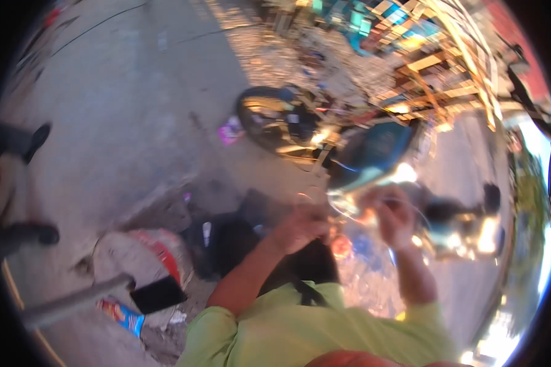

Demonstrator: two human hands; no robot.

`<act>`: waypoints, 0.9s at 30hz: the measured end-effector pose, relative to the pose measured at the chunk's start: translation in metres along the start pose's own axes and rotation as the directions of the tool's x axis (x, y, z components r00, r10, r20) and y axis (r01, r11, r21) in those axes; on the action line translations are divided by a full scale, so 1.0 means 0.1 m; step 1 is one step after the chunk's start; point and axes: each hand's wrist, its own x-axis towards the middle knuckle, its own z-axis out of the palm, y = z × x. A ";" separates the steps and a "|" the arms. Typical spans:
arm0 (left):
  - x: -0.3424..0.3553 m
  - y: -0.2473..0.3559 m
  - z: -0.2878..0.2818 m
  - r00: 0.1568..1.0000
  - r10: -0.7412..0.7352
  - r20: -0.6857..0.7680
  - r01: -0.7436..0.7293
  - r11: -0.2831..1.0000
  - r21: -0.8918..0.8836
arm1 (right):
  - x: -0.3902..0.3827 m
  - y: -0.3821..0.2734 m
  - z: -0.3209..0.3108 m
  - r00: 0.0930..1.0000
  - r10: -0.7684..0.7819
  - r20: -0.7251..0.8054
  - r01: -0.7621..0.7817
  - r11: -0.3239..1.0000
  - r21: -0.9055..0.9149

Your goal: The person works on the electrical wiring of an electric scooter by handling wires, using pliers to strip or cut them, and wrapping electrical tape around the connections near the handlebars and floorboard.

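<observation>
Both bare hands meet in front of me, smeared by motion, beside a teal, rounded vehicle body panel [373,150]. My left hand [303,227] has its fingers bent together; anything inside them is too blurred to name. Slightly higher and to the right, the fingers of my right hand [389,214] are curled in a pinch, and what they grip cannot be made out. Between the hands shows a shiny curved part [343,203] with a bright rim. A glowing orange-red round spot [341,246] lies just below. Farther ahead is a black-tyred wheel [246,119].
Broken wood [444,79] is heaped at the far right. A blurred dark vehicle with shiny parts [456,226] stands to the right. Another person's shoes [40,234] show at left. Lower left are a grey bar [79,300], a black block [158,295] and a blue packet [125,319].
</observation>
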 end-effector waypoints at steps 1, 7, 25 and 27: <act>0.00 -0.04 0.04 0.993 -0.103 -0.052 0.110 0.982 0.151 | -0.10 0.02 -0.04 1.000 -0.002 -0.004 0.002 1.000 0.009; -0.06 -0.19 0.13 0.969 0.003 -0.247 0.121 0.867 0.484 | -0.30 0.20 -0.20 0.998 -0.034 -0.047 0.011 0.906 -0.422; 0.27 0.08 0.05 0.804 0.401 -0.440 -0.005 0.744 0.668 | -0.21 -0.09 -0.19 0.961 -0.198 -0.195 0.091 0.887 -0.452; 0.26 0.24 0.22 0.838 0.445 -0.315 -0.075 0.667 0.742 | -0.18 -0.29 -0.24 0.939 -0.165 -0.301 0.082 0.959 -0.270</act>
